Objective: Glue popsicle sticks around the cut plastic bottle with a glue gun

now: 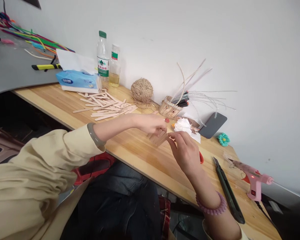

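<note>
Above the wooden table (130, 163), my two hands meet at a small flat panel of pale wooden craft sticks (158, 138). My left hand (151, 123) reaches across from the left, its fingers closed at the panel's upper edge. With thumb and forefinger, my right hand (184, 150) pinches the panel's right end. My own fingers cover part of the panel. Behind the left wrist lies a loose pile of craft sticks (110, 106). Something red (201, 158) shows beside my right hand, mostly hidden by it.
A pink glue gun (255, 180) and a dark utility knife (228, 190) lie at right. At the back are a twine ball (142, 90), a stick-covered pot (169, 107), crumpled white tissue (183, 126) and a phone (213, 125). Bottles (103, 61) and a tissue pack (77, 80) stand at left.
</note>
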### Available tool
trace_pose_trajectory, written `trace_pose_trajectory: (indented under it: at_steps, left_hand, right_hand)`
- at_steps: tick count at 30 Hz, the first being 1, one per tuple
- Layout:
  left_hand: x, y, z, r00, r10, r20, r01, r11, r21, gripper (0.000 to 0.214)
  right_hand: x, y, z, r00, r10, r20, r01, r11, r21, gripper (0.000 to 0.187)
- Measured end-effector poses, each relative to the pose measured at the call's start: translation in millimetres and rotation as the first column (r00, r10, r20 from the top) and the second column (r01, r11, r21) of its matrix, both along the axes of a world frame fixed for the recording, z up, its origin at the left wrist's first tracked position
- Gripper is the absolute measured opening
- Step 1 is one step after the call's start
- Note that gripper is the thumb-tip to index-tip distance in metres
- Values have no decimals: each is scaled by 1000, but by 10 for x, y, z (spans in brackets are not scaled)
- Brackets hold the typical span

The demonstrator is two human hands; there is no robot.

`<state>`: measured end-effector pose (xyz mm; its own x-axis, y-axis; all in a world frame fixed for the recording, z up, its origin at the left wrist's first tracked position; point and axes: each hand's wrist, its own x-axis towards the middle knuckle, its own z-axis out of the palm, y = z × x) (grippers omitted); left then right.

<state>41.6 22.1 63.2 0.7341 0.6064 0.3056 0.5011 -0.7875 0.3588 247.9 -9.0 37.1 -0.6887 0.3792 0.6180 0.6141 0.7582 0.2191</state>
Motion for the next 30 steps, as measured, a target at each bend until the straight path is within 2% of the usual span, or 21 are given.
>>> trace_pose_trajectory:
  at_steps: [3,8,11,14,16,18,23,25,27,28,29,30]
  left_hand:
    - [-9,15,0,990,-97,-103,95,995,-26,22]
    - [15,-29,62,987,-24,-160,19,999,-32,26]
    - [48,-52,89,981,-6,-195,-1,999,-33,25]
    - [87,-56,88,976,38,-215,-36,999,14,15]
    - [118,-58,76,975,62,-215,-58,998,26,11]
    - [151,-63,57,978,85,-191,-83,996,18,20]
    - [213,-84,-23,984,171,-44,-170,985,21,23]
    - [209,-94,-50,970,240,36,-239,971,-35,22]
    - [187,-109,-58,931,332,149,-305,936,-176,22]
    - [173,-122,-56,896,383,226,-321,909,-267,23]
    - [161,-139,-49,845,432,315,-312,877,-365,22]
    - [152,-163,-41,779,476,408,-275,844,-461,20]
  right_hand:
    - [-4,3,4,999,-44,9,44,998,49,12]
    - [-10,0,71,986,-146,82,133,979,154,11]
    - [-22,-7,121,976,-161,144,138,978,159,7]
    - [-38,-17,158,967,-166,194,136,978,160,9]
    - [-46,-24,173,962,-163,217,127,977,172,10]
    - [-50,-28,180,961,-151,230,110,977,183,10]
    - [-35,7,157,969,-124,214,90,983,162,12]
    - [-7,33,135,990,-88,110,81,994,67,10]
    - [36,46,110,988,-68,-139,54,993,-101,20]
    - [58,42,97,948,-94,-305,31,978,-206,27]
    - [78,29,84,875,-149,-460,-9,946,-325,35]
    - [92,8,71,784,-229,-577,-71,891,-449,40]
